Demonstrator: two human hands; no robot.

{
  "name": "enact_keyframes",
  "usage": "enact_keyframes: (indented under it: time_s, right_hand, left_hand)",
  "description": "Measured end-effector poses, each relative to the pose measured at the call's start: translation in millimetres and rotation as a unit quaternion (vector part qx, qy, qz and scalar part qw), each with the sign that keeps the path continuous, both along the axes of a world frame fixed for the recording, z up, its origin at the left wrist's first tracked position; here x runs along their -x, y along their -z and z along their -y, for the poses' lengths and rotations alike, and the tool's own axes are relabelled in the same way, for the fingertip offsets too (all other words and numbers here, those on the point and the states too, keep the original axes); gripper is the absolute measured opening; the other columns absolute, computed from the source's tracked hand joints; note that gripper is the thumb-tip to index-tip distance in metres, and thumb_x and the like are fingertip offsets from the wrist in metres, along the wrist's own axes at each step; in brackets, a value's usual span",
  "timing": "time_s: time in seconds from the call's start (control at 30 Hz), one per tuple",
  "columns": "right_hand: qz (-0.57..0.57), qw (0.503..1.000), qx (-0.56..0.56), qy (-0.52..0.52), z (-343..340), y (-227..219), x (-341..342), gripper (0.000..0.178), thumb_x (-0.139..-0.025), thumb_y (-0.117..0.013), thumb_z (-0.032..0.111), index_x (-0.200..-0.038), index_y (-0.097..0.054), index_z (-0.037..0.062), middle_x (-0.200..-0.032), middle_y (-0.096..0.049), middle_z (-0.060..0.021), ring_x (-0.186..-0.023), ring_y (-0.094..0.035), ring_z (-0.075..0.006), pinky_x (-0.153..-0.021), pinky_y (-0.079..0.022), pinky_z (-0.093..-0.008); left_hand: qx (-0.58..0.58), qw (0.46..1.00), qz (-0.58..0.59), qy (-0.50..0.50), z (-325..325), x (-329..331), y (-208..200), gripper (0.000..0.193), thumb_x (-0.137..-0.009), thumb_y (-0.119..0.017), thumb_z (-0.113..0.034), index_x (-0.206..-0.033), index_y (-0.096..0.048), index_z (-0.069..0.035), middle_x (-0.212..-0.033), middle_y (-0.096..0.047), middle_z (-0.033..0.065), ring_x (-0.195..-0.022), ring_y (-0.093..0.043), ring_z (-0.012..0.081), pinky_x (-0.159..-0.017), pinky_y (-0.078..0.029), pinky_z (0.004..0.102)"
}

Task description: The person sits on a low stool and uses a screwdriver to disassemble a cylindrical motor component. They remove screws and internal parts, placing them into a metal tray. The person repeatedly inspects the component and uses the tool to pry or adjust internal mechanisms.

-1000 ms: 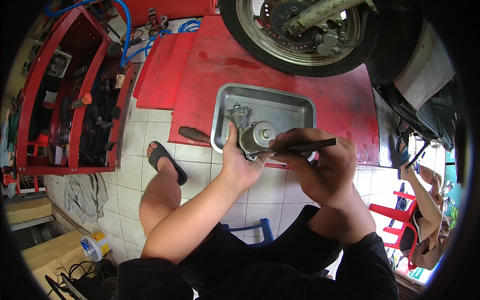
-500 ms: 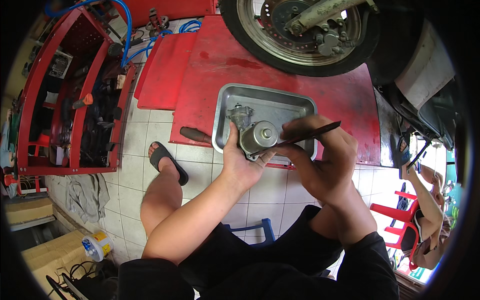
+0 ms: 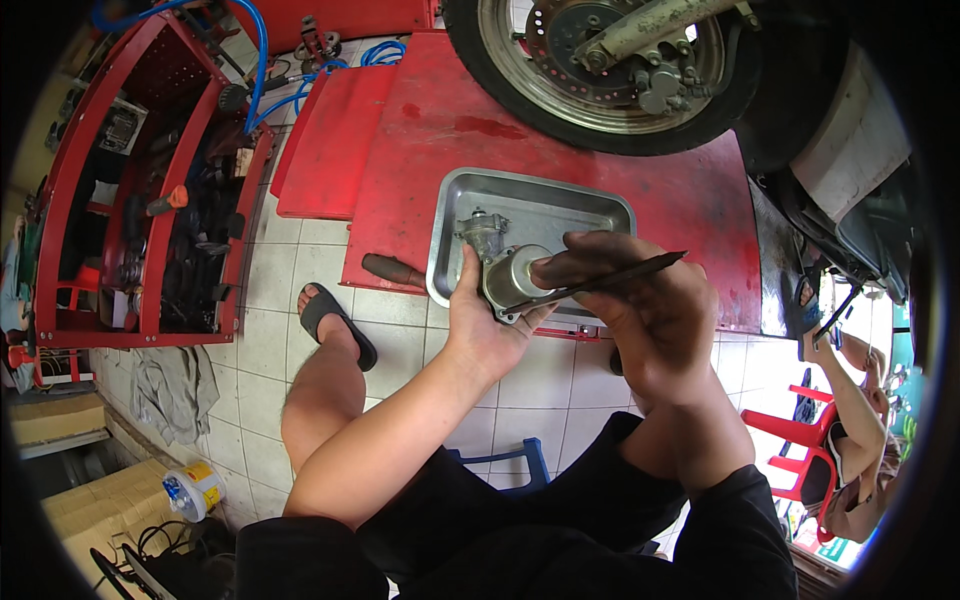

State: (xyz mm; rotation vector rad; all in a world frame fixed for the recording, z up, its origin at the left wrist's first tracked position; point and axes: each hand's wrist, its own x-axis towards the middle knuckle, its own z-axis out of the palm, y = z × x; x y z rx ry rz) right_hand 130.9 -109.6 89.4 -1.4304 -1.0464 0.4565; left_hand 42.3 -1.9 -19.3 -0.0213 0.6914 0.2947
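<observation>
My left hand [image 3: 487, 328] is wrapped round a silver-grey metal machine part with a round can-shaped housing [image 3: 516, 277]. Beyond its thumb shows the part's smaller cast end [image 3: 485, 232]. The whole thing is held over the near left side of a shallow metal tray [image 3: 610, 205]. Pinched in my right hand [image 3: 655, 300] is a long, thin dark tool [image 3: 640, 270], slanting across the palm. Its lower tip reaches the near rim of the housing, beside my left fingertips; exact contact I cannot make out. My right fingers cover part of the housing's round end.
The tray rests on a red platform [image 3: 420, 140], with a dark-handled tool [image 3: 392, 270] at its left. A motorcycle wheel [image 3: 610, 130] stands behind. At left is a red tool rack [image 3: 150, 260]; a blue stool [image 3: 535, 462] is below me. Another person [image 3: 860, 430] sits at far right.
My right hand has turned, its fingers moving up and left over the housing's end. The dark tool has rolled with it and looks narrower at its upper end. My left hand keeps its hold.
</observation>
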Motion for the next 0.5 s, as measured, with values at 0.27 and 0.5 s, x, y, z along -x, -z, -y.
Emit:
enact_keyframes:
  time_s: [0.27, 0.5]
  right_hand:
    - [0.14, 0.989, 0.038, -0.003, 2.5, -1.5, -10.6, 0.036, -0.081, -0.06, -0.018, -0.116, -0.063, -0.0085, -0.098, -0.075, -0.0149, -0.099, -0.073, -0.0242, -0.087, -0.058, -0.0325]
    - [0.158, 0.983, 0.061, -0.069, 8.4, -4.5, -17.8, 0.038, -0.08, -0.059, -0.02, -0.116, -0.063, -0.0087, -0.107, -0.073, -0.0172, -0.103, -0.072, -0.0263, -0.089, -0.057, -0.0344]
  left_hand:
    - [0.002, 1.0, -0.007, 0.016, 1.0, -0.6, -1.8, 0.072, -0.099, -0.039, -0.067, -0.135, -0.05, -0.006, -0.134, -0.056, 0.0154, -0.121, -0.056, 0.0336, -0.107, -0.045, 0.0482]
    - [0.038, 0.997, 0.06, 0.019, -1.0, 2.6, 21.9, 0.072, -0.098, -0.04, -0.067, -0.134, -0.051, -0.006, -0.133, -0.056, 0.0149, -0.122, -0.055, 0.0312, -0.106, -0.046, 0.0473]
